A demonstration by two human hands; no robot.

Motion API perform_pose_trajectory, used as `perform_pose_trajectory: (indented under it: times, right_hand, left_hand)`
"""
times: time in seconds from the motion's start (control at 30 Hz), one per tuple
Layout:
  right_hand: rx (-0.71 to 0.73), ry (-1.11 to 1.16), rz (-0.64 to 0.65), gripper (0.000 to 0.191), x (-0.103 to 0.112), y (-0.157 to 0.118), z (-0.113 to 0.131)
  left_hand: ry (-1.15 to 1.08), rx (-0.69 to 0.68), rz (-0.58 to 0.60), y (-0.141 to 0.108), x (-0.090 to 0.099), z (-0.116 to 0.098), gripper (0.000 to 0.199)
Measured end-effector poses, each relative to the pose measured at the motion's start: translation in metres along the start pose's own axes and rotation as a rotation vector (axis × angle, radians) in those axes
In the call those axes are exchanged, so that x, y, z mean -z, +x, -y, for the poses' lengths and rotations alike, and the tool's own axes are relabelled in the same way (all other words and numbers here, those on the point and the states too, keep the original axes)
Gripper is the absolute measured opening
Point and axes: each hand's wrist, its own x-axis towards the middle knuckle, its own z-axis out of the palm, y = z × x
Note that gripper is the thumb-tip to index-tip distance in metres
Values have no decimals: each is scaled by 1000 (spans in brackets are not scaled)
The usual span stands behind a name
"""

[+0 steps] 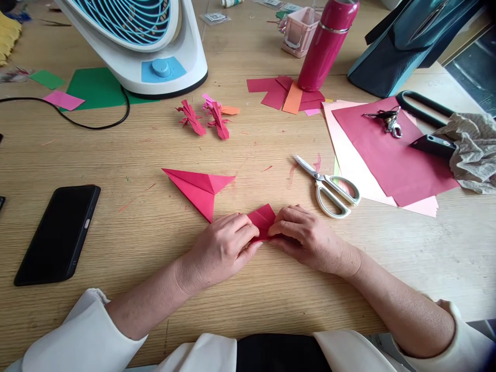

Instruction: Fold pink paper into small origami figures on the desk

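A piece of red folded paper [264, 219] with crease lines lies at the front middle of the table, partly hidden under my fingers. My left hand [228, 240] pinches its left side, fingers curled over it. On its right side, my right hand [304, 235] presses the near edge between thumb and fingers. Just beyond my left hand rests a red paper folded into a pointed, winged shape [197, 188], touched by neither hand. White-handled scissors [329, 188] lie beyond my right hand, blades partly spread and pointing up-left.
Small folded red paper figures [219, 120] sit farther back. A fan [155, 57] stands behind them, a pink bottle [328, 44] by cut paper strips [271, 93]. A black phone [58, 235] lies left; red sheets [387, 155] with keys [391, 121] lie right.
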Motion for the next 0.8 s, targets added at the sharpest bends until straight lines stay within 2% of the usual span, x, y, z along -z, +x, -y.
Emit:
perform_pose_trajectory:
  times: [0.23, 0.57, 0.8]
  right_hand:
    - [-40, 20, 22, 13, 4, 2, 2]
    - [-138, 35, 11, 9, 5, 4, 5]
    - [-140, 11, 22, 13, 2, 3, 5]
  left_hand:
    - [17, 44, 20, 2, -2, -4, 18]
    - [11, 95, -15, 5, -2, -5, 13]
    - [62, 90, -18, 5, -3, -5, 10]
